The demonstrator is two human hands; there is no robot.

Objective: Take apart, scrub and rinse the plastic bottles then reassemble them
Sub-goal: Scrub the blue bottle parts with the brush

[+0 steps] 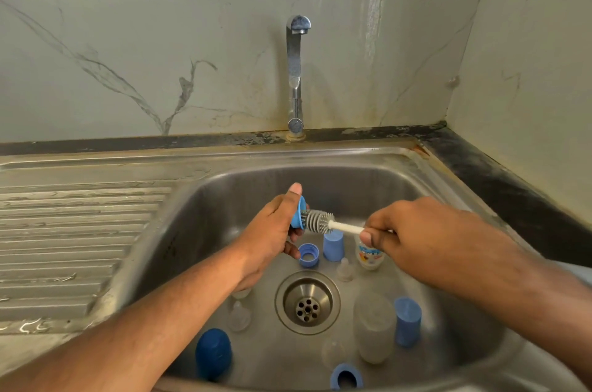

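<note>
left hand [272,228] grips 1 blue ring [298,214] | right hand [413,241] grips 1 brush [318,221]

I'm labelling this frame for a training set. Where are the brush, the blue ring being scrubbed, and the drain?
brush [318,221], head view, on the grey bristle head.
blue ring [300,213], head view, on its rim beside the thumb.
drain [307,306], head view, on the perforated strainer centre.

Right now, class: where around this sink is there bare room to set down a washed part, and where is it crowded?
Free: the ribbed drainboard left of the basin, and the basin's back floor under the tap. Crowded: the floor around the drain, ringed by blue caps, a blue collar ring, clear teats and clear bottles.
</note>
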